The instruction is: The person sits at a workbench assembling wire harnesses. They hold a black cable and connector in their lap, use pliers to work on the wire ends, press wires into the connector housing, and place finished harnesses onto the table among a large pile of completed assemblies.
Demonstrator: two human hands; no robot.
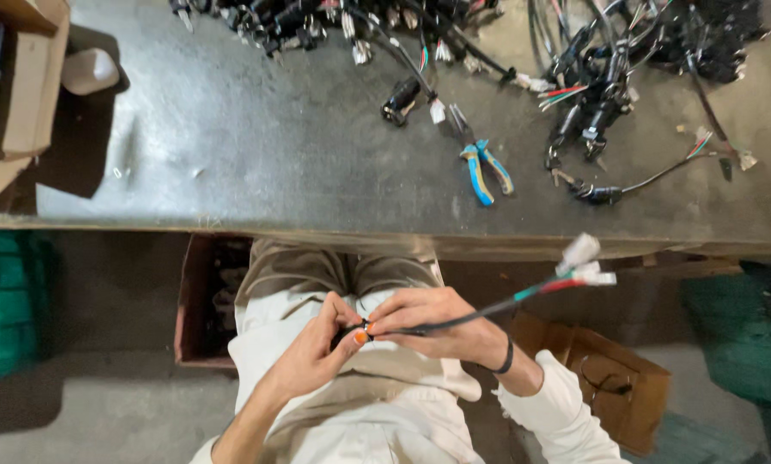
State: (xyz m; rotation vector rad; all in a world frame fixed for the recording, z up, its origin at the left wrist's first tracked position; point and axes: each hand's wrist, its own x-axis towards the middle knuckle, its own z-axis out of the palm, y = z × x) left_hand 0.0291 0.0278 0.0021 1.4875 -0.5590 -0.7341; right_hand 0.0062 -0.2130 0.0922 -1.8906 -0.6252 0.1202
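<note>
Black cable point(463, 320) pinched by both hands, left point(316, 352) and right point(432, 322), at its end; loads more cables point(591, 77) wait along the bench's far edge.

Grey workbench point(256, 146): wire harnesses point(591, 77), blue-handled pliers point(481, 167), cardboard box point(24, 77), white cup point(89, 70).

Both hands meet low in the middle of the frame: left hand point(316, 348) curled, fingertips pinching; right hand point(432, 322) closed flat, thumb pressed inward, wrist bent toward lower right.
</note>
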